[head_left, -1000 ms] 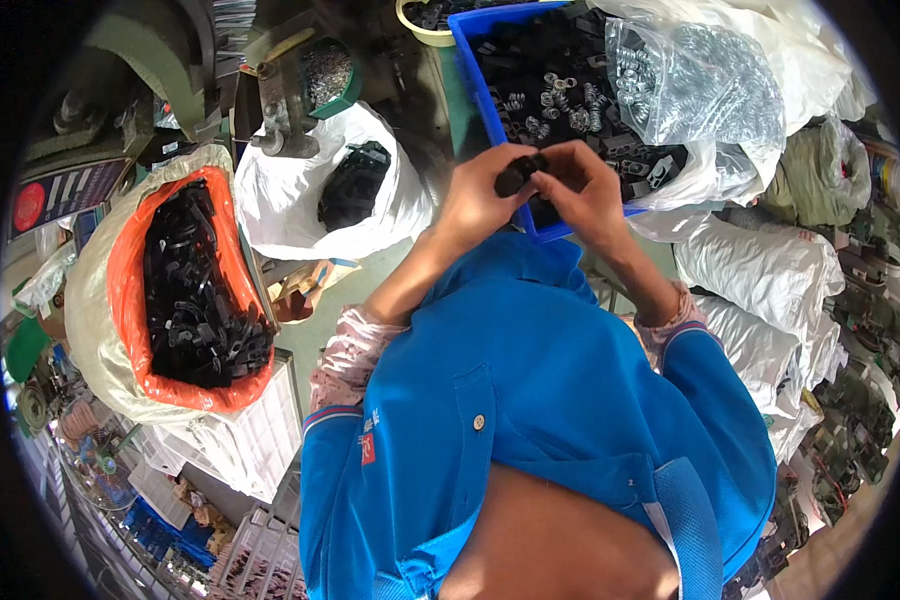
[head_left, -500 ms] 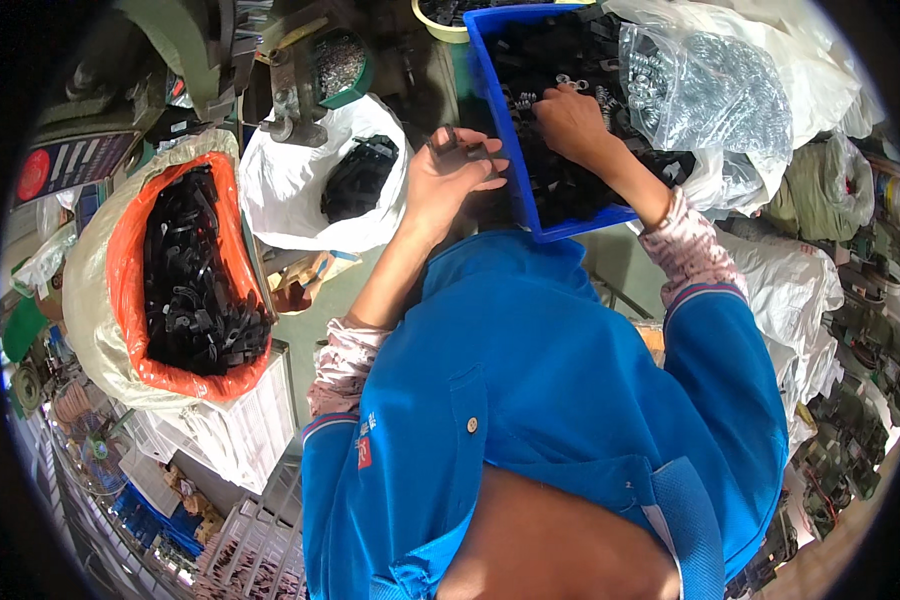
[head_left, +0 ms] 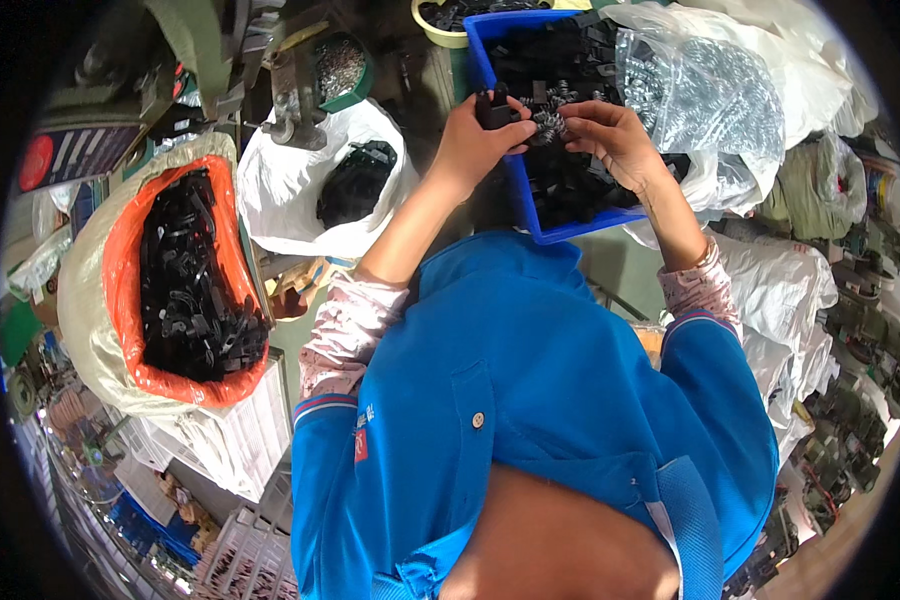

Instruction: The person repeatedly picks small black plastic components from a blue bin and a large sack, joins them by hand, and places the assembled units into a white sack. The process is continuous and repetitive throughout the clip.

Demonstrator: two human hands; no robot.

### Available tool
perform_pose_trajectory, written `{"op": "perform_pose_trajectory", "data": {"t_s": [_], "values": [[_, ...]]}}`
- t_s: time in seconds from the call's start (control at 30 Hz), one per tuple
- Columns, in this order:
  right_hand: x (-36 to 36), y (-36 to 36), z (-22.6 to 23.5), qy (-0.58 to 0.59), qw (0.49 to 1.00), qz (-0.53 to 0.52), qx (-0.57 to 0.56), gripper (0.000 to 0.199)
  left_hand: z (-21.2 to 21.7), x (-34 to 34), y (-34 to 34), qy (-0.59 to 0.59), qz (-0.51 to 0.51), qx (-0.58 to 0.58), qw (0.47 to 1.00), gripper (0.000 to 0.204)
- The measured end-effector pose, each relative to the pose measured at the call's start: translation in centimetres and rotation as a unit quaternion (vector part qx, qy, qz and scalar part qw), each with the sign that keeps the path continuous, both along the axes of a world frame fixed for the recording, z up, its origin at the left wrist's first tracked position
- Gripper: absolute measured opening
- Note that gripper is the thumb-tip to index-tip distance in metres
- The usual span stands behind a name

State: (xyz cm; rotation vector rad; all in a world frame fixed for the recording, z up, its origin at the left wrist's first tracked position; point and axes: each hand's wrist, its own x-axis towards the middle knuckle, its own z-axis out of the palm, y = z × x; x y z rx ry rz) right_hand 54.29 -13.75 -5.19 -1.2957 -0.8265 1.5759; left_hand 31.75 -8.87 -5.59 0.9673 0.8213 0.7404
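My left hand (head_left: 475,147) is closed around a black plastic part (head_left: 493,108) with two upright prongs, held over the left edge of a blue bin (head_left: 523,200). Facing it, my right hand (head_left: 625,145) has its fingertips pinched at some silvery coil springs (head_left: 550,127), beside my left thumb. How many springs the fingertips hold is too small to tell. Black parts (head_left: 570,195) fill the bin below both hands, and more springs lie among them.
A clear bag of springs (head_left: 705,95) rests on the bin's right side. To the left stand a white sack (head_left: 280,205) and an orange-lined sack (head_left: 120,300), both holding black parts. A green tray of small metal pieces (head_left: 340,70) and a yellowish bowl (head_left: 440,30) sit farther back.
My right hand has drawn back from deeper in the bin and turned toward my left hand. My left hand has moved right and farther away with the black part, bringing the hands close together.
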Motion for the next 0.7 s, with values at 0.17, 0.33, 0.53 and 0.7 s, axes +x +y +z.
{"op": "perform_pose_trajectory", "data": {"t_s": [0.17, 0.33, 0.53, 0.7], "values": [[-0.3, -1.1, 0.7, -0.054, 0.998, -0.005, 0.038, 0.025, 0.4, 2.4, 0.2, 0.028, -0.055, 0.025, 0.998, 0.029], [-0.6, -1.7, -0.6, -0.211, 0.963, -0.019, 0.166, 0.027, -0.5, 3.1, 0.3, 0.060, -0.075, 0.009, 0.995, 0.028], [0.5, -1.4, -0.8, -0.365, 0.911, -0.072, 0.178, 0.026, 0.2, 3.5, 0.3, 0.120, -0.086, -0.016, 0.989, 0.026], [0.8, -0.5, -0.2, -0.170, 0.969, -0.028, 0.178, 0.026, -1.3, 2.0, 0.0, 0.031, -0.041, 0.015, 0.999, 0.027]]}}
